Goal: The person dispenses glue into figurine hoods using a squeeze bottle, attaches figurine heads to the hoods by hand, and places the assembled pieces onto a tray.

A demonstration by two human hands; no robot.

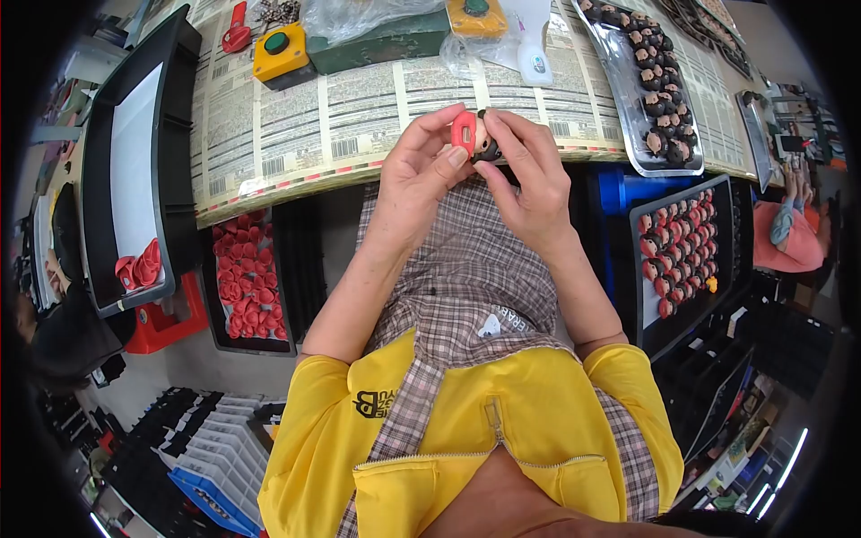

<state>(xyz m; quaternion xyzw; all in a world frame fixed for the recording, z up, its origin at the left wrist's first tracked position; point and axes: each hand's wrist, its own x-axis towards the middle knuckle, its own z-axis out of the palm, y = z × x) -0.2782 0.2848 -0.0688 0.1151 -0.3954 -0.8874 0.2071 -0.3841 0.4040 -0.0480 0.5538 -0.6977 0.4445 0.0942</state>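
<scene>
wearing yellow shirt [538, 394] nearest the lens, checked apron [457, 260] reaching up toward the patterned table [359, 108]. holding both bare hands together over the table's near edge, straight ahead of the body. pinching slotted red piece [458, 130] between thumb and fingers of left hand [421, 161]; gripping dark-haired doll head [487, 150] between thumb and fingertips of right hand [529, 175].

placing red piece immediately left of head, the two touching; not being able to tell whether joined or merely pressed together. reading red piece's long axis as running roughly away from the body, across the line from hand to hand. judging left hand nearer the red piece, right hand nearer the head, neither needing any reach.

seeing, to the right, metal tray [632, 143] of dark-haired heads on the table; lower, black tray [649, 309] of red-and-dark figures. seeing, to the left, black bin [175, 108] with a few red pieces [139, 266]; below, dark crate [256, 346] holding many more.
</scene>
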